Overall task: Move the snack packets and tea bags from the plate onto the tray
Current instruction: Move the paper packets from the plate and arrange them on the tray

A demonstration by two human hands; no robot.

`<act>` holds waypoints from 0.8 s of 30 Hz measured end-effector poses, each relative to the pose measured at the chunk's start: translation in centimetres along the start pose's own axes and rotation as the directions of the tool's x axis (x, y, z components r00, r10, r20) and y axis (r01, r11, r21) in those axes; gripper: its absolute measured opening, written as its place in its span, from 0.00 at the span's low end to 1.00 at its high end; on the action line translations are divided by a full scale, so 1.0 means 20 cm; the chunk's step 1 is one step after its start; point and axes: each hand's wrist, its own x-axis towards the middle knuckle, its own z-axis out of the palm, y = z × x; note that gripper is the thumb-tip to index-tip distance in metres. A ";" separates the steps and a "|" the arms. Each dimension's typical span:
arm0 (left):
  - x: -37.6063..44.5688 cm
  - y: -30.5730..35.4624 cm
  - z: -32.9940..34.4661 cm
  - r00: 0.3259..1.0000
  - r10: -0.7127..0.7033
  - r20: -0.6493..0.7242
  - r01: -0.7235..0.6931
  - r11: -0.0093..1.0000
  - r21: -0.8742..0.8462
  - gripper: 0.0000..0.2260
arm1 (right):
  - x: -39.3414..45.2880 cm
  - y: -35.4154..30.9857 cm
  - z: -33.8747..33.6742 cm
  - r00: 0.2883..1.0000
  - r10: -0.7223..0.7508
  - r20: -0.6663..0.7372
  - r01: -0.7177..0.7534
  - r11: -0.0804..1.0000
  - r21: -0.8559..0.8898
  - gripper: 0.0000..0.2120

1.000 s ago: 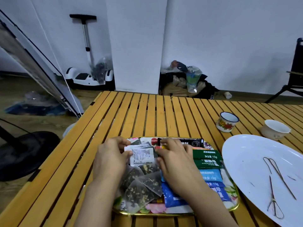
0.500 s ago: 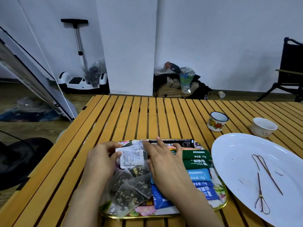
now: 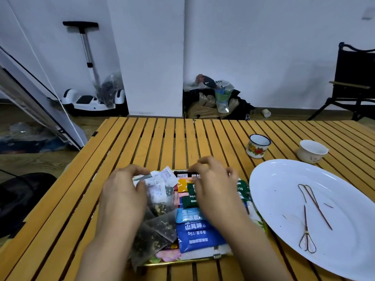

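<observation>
A floral tray with a gold rim (image 3: 182, 260) lies near the table's front edge. It holds clear tea bags (image 3: 160, 226) with white paper tags (image 3: 164, 179) on its left side. Blue snack packets (image 3: 198, 234), green ones (image 3: 189, 200), an orange one (image 3: 182, 184) and a black one (image 3: 182, 175) fill its right side. My left hand (image 3: 123, 195) rests on the tea bags, thumb and forefinger pinched on one by its tag. My right hand (image 3: 215, 187) hovers over the green packets, fingers curled and apart, holding nothing. The white plate (image 3: 284, 189) carries only thin brown wire ties (image 3: 308, 240).
An enamel mug with flowers (image 3: 257, 146) and a white cup (image 3: 311, 151) stand beyond the plate on the slatted wooden table (image 3: 162, 138). A black folding chair (image 3: 355, 78) is at the far right. A scooter (image 3: 91, 98) and bags (image 3: 213, 98) sit by the wall.
My right hand has lifted off the packets and curled its fingers over the tray's far side. My left hand has slid further over the tea bags, and the tags have shifted.
</observation>
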 end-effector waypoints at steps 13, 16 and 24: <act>-0.21 0.30 0.20 0.885 0.282 0.371 -0.267 0.959 -0.092 0.07 | -0.20 0.87 -0.26 0.319 0.944 0.079 -0.932 0.328 -0.153 0.19; -0.24 0.34 0.24 0.871 0.308 0.383 -0.288 0.951 -0.110 0.06 | -0.18 0.89 -0.24 0.438 0.896 0.071 -0.888 0.444 -0.122 0.05; -0.25 0.34 0.28 0.847 0.328 0.419 -0.321 0.943 -0.090 0.07 | -0.18 0.89 -0.24 0.575 0.813 0.091 -0.814 0.580 -0.039 0.14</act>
